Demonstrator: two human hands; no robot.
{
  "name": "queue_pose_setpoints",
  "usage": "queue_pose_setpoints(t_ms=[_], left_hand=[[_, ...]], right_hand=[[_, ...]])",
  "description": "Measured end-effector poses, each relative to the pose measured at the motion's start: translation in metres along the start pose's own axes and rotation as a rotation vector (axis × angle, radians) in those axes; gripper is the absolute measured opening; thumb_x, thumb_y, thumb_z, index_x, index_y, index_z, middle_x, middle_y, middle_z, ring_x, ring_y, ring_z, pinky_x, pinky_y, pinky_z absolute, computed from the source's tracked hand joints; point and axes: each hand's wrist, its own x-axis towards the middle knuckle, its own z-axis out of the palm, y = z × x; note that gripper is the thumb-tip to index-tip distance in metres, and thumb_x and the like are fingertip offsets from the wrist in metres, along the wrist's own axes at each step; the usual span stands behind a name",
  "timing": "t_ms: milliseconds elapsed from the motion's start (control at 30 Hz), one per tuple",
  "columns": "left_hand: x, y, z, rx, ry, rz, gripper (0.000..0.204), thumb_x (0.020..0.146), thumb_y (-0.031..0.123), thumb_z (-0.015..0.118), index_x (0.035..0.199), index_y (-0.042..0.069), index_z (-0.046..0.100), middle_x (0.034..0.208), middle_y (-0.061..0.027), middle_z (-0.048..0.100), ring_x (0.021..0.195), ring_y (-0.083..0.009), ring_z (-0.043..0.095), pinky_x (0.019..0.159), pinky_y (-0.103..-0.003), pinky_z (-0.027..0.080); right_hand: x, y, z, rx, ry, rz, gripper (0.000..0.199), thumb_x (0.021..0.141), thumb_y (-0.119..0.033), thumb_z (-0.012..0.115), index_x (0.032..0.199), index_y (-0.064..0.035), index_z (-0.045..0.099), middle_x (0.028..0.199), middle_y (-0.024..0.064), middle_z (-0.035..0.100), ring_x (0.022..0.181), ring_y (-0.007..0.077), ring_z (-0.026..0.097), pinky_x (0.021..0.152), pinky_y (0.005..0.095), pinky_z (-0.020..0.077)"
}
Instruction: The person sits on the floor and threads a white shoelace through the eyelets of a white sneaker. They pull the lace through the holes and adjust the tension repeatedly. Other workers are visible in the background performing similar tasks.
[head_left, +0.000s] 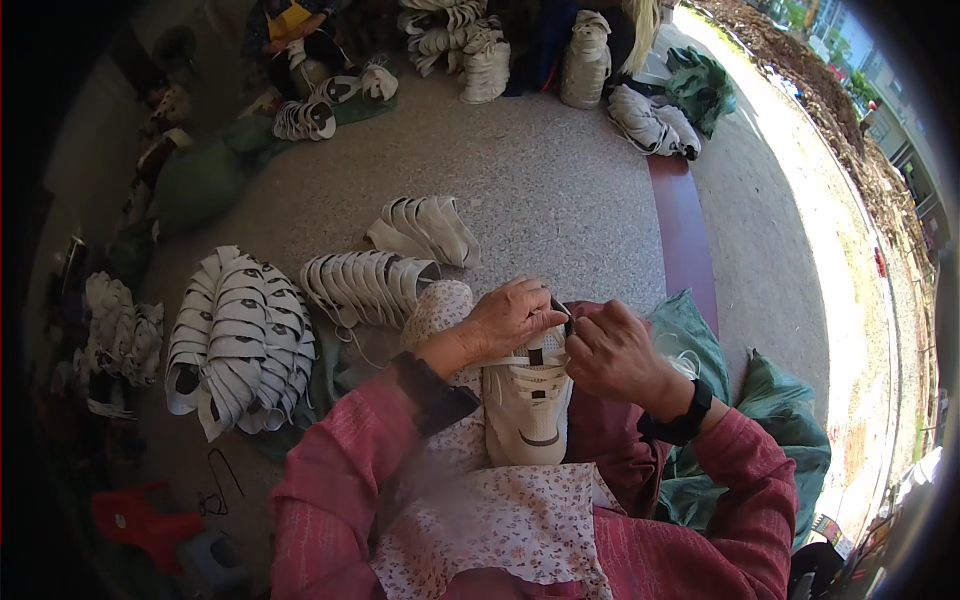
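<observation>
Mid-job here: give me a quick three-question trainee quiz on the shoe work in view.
1. Which way does the white shoe upper in the lap point its toe? A) toward the person B) away from the person
2. True or false: the left hand and right hand are both at the end opposite its toe.
3. Fill in: the large nested stack of shoe uppers lies to the person's ____.

Key: 1 A; 2 true; 3 left.

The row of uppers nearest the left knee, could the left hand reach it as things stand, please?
Probably yes: only the knee lies between the left hand and the row, though that hand is busy over the shoe.
</observation>
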Motion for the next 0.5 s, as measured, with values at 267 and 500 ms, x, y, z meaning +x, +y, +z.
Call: queue_pose_setpoints(t_ms=[267,500], left_hand=[[-0.002,0.006,-0.011,-0.41,-0.154,-0.217,0.042,0.092,0.037,0.07,0.072,0.005,0.052,0.077,0.0018,0.047,0.08,-0.0116,0.047,0.071,-0.029,0.04],[0.007,0.001,-0.04,-0.872,0.019,-0.393,0.032,0.094,0.031,0.068,0.074,0.011,0.054,0.08,0.007,0.046,0.079,-0.0049,0.045,0.073,-0.024,0.038]], right_hand=[[-0.004,0.002,-0.004,0.424,0.084,0.114,0.017,0.071,-0.016,0.068,0.075,-0.0052,0.055,0.119,0.0149,0.057,0.113,0.0344,0.055,0.098,0.0475,0.0411],[-0.019,0.002,0.001,0.747,0.078,0.254,0.012,0.08,-0.014,0.063,0.081,-0.0056,0.055,0.115,0.0127,0.061,0.111,0.0338,0.057,0.098,0.0445,0.0407]])
